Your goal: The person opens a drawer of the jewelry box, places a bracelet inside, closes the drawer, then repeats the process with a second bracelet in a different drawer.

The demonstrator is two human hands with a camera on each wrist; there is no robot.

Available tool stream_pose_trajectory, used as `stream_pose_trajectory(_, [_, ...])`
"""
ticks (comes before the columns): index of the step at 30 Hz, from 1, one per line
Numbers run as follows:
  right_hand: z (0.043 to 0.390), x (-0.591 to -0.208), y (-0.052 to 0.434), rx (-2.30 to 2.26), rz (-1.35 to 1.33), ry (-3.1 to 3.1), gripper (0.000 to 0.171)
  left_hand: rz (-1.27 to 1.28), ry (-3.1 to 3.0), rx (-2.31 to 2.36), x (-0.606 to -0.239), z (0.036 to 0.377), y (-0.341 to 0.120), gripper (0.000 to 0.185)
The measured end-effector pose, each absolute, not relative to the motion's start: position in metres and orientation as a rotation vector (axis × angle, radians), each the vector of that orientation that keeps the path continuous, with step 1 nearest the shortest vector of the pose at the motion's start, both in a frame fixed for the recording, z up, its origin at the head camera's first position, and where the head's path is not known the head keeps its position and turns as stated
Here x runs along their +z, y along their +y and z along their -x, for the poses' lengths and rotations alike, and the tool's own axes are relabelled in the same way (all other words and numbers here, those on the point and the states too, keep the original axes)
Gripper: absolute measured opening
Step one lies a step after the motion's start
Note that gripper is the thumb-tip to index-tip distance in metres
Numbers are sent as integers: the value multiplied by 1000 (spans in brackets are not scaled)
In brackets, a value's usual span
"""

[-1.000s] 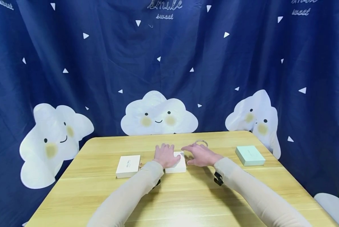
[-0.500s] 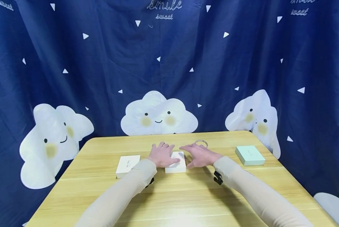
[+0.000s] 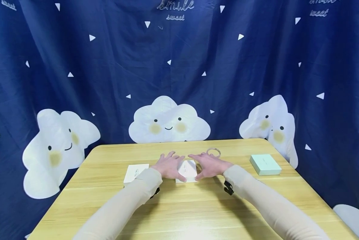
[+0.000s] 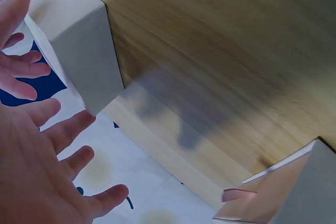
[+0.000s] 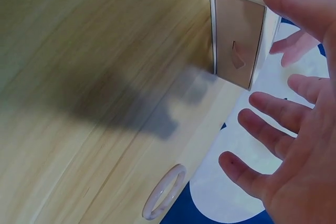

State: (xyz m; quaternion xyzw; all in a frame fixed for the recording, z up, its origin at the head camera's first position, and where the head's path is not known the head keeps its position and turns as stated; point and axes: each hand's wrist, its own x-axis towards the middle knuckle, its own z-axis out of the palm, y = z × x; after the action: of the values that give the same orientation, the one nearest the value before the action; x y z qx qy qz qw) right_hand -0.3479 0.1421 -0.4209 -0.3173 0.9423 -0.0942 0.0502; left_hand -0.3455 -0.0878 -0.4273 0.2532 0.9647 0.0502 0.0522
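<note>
Meanwhile, both hands had closed in on the box (image 3: 187, 170) at the middle of the table (image 3: 197, 206). A second earlier the left hand (image 3: 167, 165) lay flat over the box's left part and the right hand (image 3: 210, 165) sat off to its right; now each flanked one side, so the box's top showed between them. That looked like a two-handed grip being set up rather than made. Fingers of both hands were straight and spread, with gaps showing in the wrist views (image 4: 68, 129) (image 5: 273, 135); whether the palms touched the box's sides I could not tell. Both forearms reached forward, wrists low over the wood. A second white box (image 3: 134, 173) lay just left, a bangle (image 3: 213, 152) behind the right hand, a mint box (image 3: 265, 164) well to the right.
</note>
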Motion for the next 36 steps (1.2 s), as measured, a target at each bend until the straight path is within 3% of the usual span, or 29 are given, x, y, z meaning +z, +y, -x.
stream_pose_trajectory(36, [357,-426,124,-217,1061,2870,101,-730,2952,104,-422,348,-113,107])
